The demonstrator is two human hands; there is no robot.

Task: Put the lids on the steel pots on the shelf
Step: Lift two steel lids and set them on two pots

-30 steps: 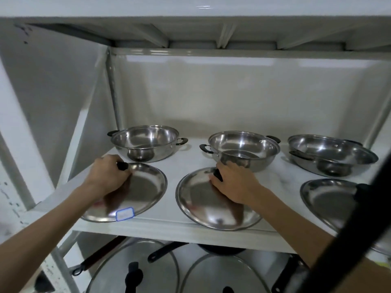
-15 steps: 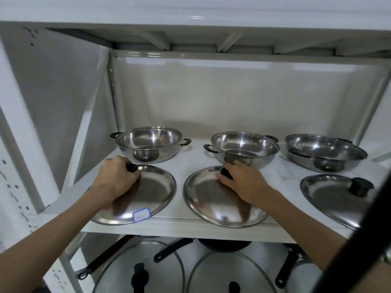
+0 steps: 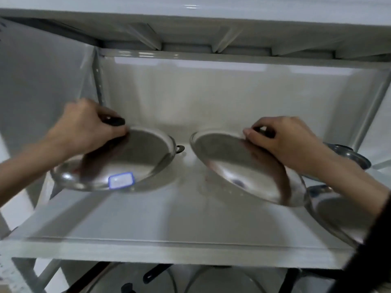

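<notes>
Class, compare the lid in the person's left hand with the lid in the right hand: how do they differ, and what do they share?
The left lid carries a blue-edged white label near its front rim; the right lid shows only a small dark mark. The left lid tips gently, its far edge over a pot handle; the right lid tilts more steeply. Both are round steel lids, each held by a black knob in the left hand or right hand.

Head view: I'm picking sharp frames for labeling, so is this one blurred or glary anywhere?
Head view: motion blur smears both lifted lids, left lid and right lid, and both hands; glare streaks the shelf's back panel; wide-angle bending at the edges.
</notes>
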